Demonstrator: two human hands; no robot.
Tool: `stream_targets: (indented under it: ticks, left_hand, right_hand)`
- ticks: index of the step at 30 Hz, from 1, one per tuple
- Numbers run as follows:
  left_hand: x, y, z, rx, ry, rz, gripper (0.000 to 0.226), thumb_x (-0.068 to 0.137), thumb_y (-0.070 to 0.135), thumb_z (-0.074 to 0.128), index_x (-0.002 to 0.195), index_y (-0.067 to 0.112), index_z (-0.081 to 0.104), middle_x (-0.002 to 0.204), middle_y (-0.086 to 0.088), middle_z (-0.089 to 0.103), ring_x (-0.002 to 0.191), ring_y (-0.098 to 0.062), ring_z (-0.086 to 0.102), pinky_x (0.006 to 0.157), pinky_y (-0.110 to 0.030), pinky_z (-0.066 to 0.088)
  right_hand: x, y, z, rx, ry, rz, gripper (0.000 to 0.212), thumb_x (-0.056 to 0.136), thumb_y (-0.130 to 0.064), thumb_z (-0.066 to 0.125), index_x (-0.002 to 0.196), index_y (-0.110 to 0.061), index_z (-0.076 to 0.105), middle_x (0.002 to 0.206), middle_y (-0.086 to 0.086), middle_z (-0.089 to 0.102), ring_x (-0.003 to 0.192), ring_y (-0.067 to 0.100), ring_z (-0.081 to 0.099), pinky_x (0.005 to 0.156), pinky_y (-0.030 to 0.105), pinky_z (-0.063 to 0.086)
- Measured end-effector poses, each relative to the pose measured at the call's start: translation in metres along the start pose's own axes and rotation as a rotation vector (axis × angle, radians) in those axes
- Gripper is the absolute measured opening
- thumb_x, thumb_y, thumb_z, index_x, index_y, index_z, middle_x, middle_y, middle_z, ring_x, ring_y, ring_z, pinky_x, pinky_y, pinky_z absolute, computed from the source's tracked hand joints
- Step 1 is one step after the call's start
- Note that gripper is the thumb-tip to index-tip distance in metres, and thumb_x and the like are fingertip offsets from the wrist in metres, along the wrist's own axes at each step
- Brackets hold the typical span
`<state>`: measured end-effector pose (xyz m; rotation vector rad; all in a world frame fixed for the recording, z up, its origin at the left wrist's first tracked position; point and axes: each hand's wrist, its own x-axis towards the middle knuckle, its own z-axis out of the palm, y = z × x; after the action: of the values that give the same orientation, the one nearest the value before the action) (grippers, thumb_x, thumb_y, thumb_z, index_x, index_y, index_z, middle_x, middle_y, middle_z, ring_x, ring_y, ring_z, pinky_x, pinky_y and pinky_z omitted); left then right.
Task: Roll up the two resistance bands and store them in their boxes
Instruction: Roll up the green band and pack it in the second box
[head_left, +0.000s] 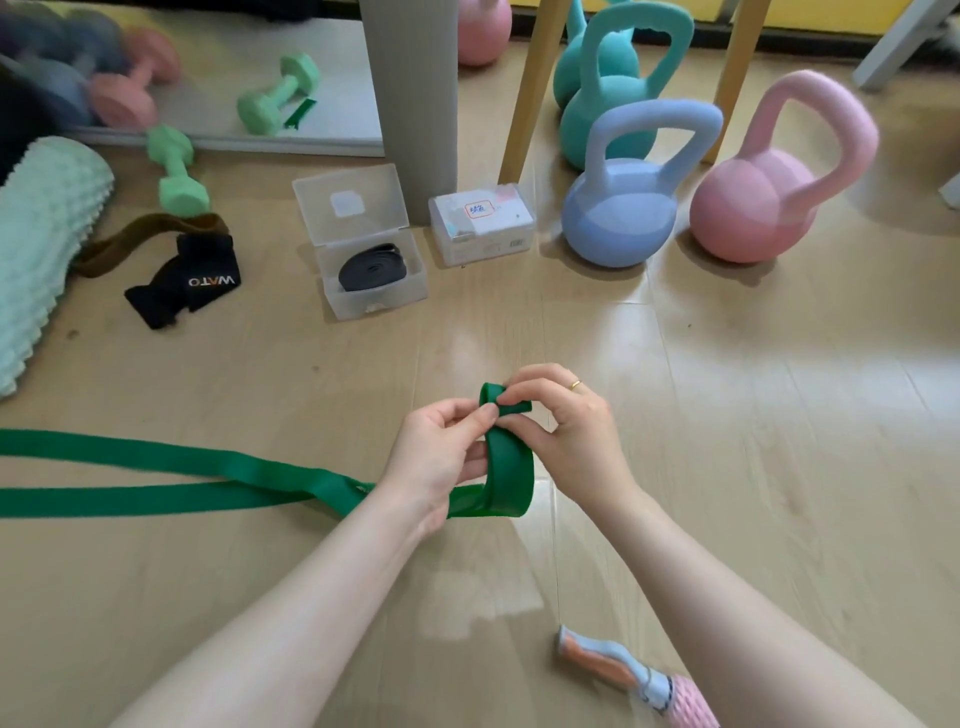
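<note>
The wooden floor (727, 415) fills your view, with a pale green foam roller (41, 249) at your far left and three kettlebells — teal (608, 104), blue (618, 218), pink (753, 208) — standing at the upper right. The green resistance band (156, 470) trails flat along the floor from the left edge toward you, then rises into your hands. Your left hand (441, 457) pinches the band's raised end between thumb and curled fingers; your right hand (566, 426) pinches the same folded end from the other side, fingers bent round it. Beyond them sits an open clear box (374, 280) — the black band (371, 267) lies coiled inside, lid tipped back. Just right of it stands a closed box (483, 223) with a label. A black pouch (187, 280) lies left of the open box.
</note>
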<state>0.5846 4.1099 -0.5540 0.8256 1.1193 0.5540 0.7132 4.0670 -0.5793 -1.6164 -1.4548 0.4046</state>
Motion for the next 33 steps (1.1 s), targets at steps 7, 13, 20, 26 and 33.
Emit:
stream_targets:
  ticks: [7, 13, 20, 26, 33]
  left_hand:
    - [0.005, 0.000, -0.001, 0.116, 0.031, 0.101, 0.011, 0.089, 0.009, 0.059, 0.097, 0.010, 0.066, 0.086, -0.005, 0.070, 0.072, -0.015, 0.068, 0.062, -0.025, 0.056]
    - [0.007, 0.001, -0.006, 0.280, -0.025, 0.227, 0.020, 0.087, 0.003, 0.058, 0.097, 0.017, 0.068, 0.095, -0.004, 0.066, 0.079, -0.020, 0.070, 0.071, -0.032, 0.058]
    - [0.006, 0.000, -0.007, 0.283, -0.083, 0.126, 0.028, 0.093, 0.004, 0.050, 0.111, 0.019, 0.066, 0.103, -0.005, 0.070, 0.090, -0.016, 0.069, 0.076, -0.023, 0.057]
    - [-0.004, 0.006, -0.010, 0.102, -0.223, -0.007, 0.022, 0.095, 0.010, 0.049, 0.110, 0.011, 0.066, 0.103, -0.008, 0.071, 0.094, -0.020, 0.069, 0.086, -0.029, 0.054]
    - [-0.006, 0.011, -0.021, -0.053, -0.157, -0.068, 0.025, 0.087, 0.003, 0.056, 0.111, 0.001, 0.062, 0.104, -0.017, 0.068, 0.088, -0.027, 0.068, 0.078, -0.032, 0.058]
  right_hand:
    - [-0.002, -0.005, -0.004, 0.504, -0.050, 0.434, 0.038, 0.082, -0.002, 0.066, 0.101, -0.035, 0.059, 0.113, -0.011, 0.058, 0.109, 0.003, 0.053, 0.095, 0.021, 0.043]
    - [-0.001, -0.005, -0.014, 0.972, -0.221, 0.743, 0.023, 0.089, 0.003, 0.052, 0.106, -0.009, 0.062, 0.107, 0.012, 0.061, 0.095, 0.021, 0.065, 0.089, 0.032, 0.053]
    - [0.002, -0.012, -0.007, 0.545, -0.088, 0.651, 0.022, 0.080, 0.004, 0.065, 0.091, -0.015, 0.065, 0.085, 0.003, 0.065, 0.079, 0.022, 0.067, 0.076, 0.028, 0.056]
    - [-0.007, -0.010, -0.002, 0.207, -0.029, 0.296, 0.026, 0.077, 0.000, 0.069, 0.082, -0.025, 0.065, 0.086, -0.005, 0.062, 0.078, 0.015, 0.059, 0.070, 0.023, 0.050]
    - [-0.013, -0.009, 0.002, 0.187, -0.077, 0.068, 0.028, 0.076, 0.004, 0.064, 0.098, -0.013, 0.070, 0.092, -0.016, 0.053, 0.084, 0.009, 0.058, 0.076, 0.023, 0.052]
